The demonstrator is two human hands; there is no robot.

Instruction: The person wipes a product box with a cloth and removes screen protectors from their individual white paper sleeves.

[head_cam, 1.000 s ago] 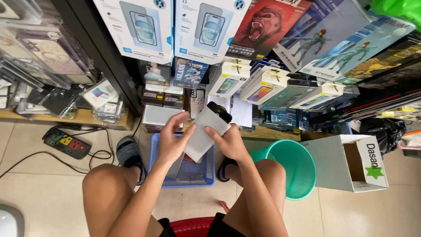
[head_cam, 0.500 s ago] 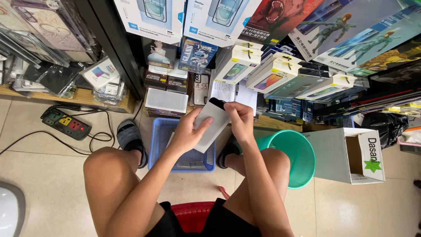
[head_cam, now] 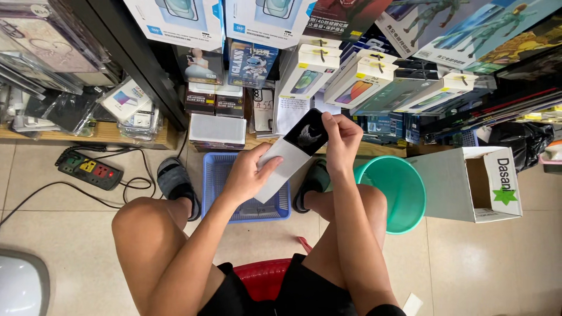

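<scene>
A person sits on a red stool [head_cam: 263, 278], and most of the stool is hidden under the legs. Both hands hold one thing up above the knees: a flat white sleeve [head_cam: 285, 167] with a black phone case [head_cam: 307, 133] sticking out of its top end. The case has a pale picture on it that is too small to make out.

The left hand [head_cam: 249, 175] is closed around the lower part of the white sleeve. Its thumb lies on the front and the other fingers are hidden behind it. The right hand [head_cam: 341, 139] pinches the top right edge of the black case with its fingers curled tight. How much of the case is inside the sleeve cannot be seen.

Below the hands, a blue basket [head_cam: 219, 169] stands on the tiled floor [head_cam: 70, 234] between two feet in dark sandals [head_cam: 175, 178]. The sleeve and the left arm cover part of it, and the things inside are hard to tell. A green bucket [head_cam: 398, 193] stands just beside the right knee. A white cardboard box [head_cam: 474, 184] lies on its side near the bucket. A power strip [head_cam: 91, 171] with a black cord lies by the left edge of the floor. Shelves [head_cam: 99, 133] full of boxed phone goods [head_cam: 363, 79] fill the top and are cut off there.
</scene>
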